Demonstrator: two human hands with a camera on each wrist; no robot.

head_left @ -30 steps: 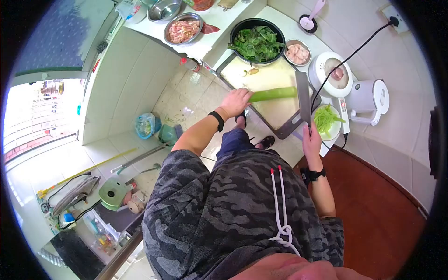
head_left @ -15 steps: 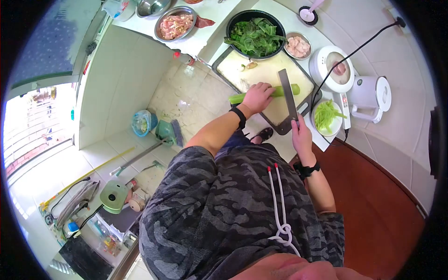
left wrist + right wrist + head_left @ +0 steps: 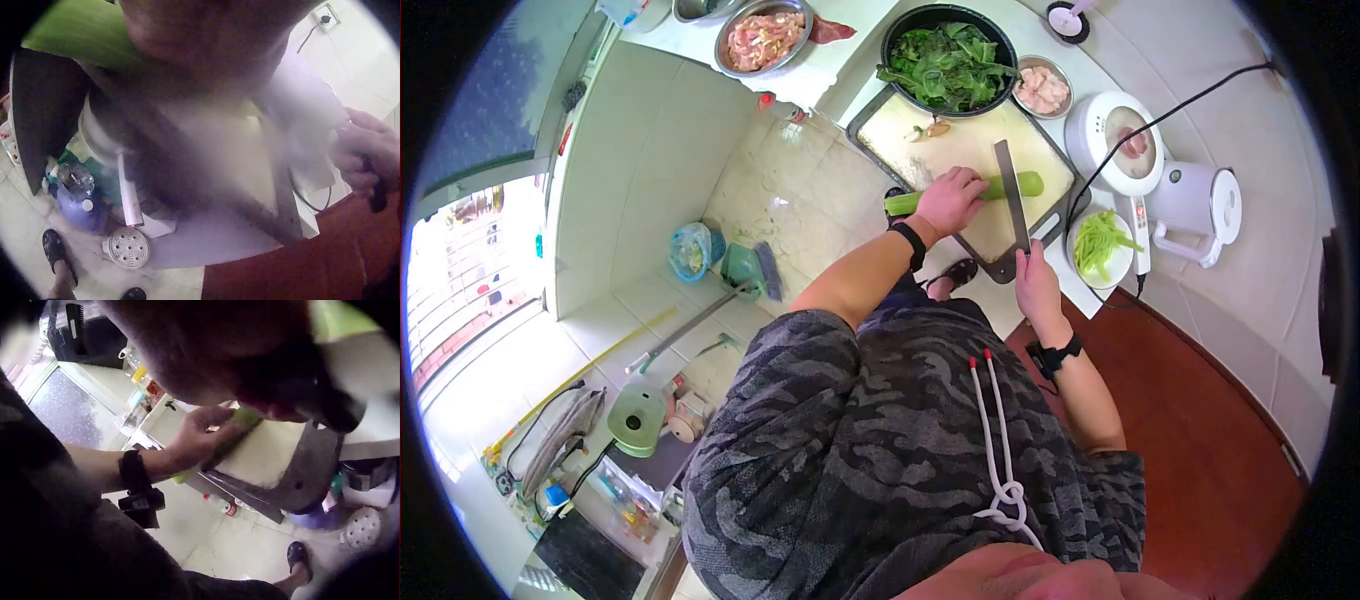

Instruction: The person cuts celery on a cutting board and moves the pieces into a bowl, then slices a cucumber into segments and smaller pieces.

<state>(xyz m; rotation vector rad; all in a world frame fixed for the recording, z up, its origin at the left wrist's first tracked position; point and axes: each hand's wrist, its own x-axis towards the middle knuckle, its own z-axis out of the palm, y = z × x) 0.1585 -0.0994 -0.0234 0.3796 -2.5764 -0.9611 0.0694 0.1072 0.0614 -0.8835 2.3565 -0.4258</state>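
Observation:
A thick green celtuce stalk (image 3: 1029, 185) lies across the pale cutting board (image 3: 972, 150), one end sticking out past the board's near-left edge. My left hand (image 3: 950, 201) grips the stalk from above, thumb and fingers around its middle. In my right hand (image 3: 1037, 284) is the handle of a cleaver (image 3: 1013, 200); its blade crosses over the stalk just right of the left fingers. Small root-like pieces (image 3: 930, 130) sit at the board's far side. Both wrist views are partly blocked by the hand close to the lens.
Behind the board stands a black pot (image 3: 890, 52) of leafy greens beside a bowl of pale meat (image 3: 1043, 88). To the right are a plate with green strips (image 3: 1102, 246), a white cooker (image 3: 1090, 130), a kettle (image 3: 1197, 210) and a black cord. Another meat bowl (image 3: 762, 42) is at far left.
The left hand moved right along the stalk from its left end to the middle, and the stalk shifted left. The right hand brought the cleaver left from the board's right edge over the stalk.

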